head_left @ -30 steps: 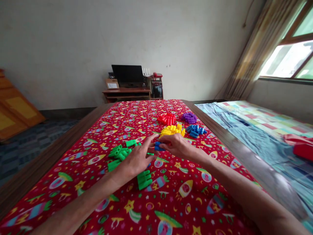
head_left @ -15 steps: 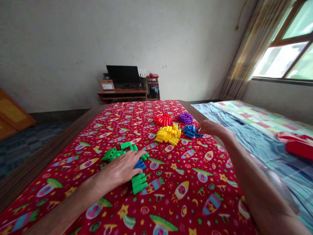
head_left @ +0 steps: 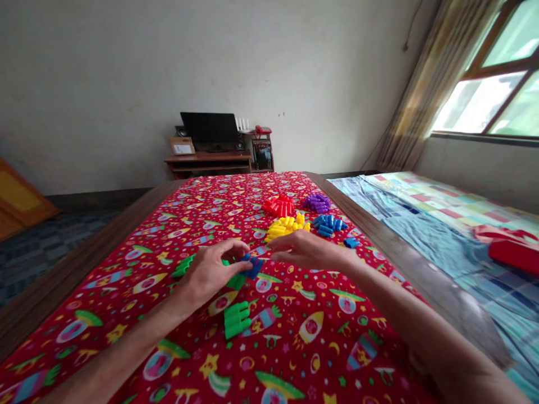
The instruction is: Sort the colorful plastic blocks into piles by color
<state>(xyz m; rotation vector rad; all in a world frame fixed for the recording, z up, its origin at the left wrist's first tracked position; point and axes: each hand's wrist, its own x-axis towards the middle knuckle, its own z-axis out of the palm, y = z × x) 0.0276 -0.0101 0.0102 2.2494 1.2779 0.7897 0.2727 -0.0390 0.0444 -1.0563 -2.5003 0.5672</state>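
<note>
My left hand point(head_left: 214, 266) is closed in a pinch on a blue block point(head_left: 254, 267), held above the red patterned cloth point(head_left: 311, 365). My right hand point(head_left: 305, 249) reaches in from the right, its fingers stretched toward that block but apart from it. Nothing shows in its grasp. Beneath and behind my left hand lie green blocks point(head_left: 183, 266), partly hidden. One green block point(head_left: 237, 320) rests alone, nearer to me. Just past my right hand is a pile of yellow blocks point(head_left: 284, 226), its near side covered.
Beyond are red blocks point(head_left: 278, 205), purple blocks point(head_left: 317, 202) and blue blocks point(head_left: 328, 223); a small blue block point(head_left: 351, 242) lies off that pile. A bed point(head_left: 404, 219) stands on the right. At the far wall, a desk point(head_left: 208, 160) bears a monitor point(head_left: 209, 136).
My right hand has come away from the blue pile, leftward toward my left hand. My left hand has lifted a blue block off the cloth and turned it.
</note>
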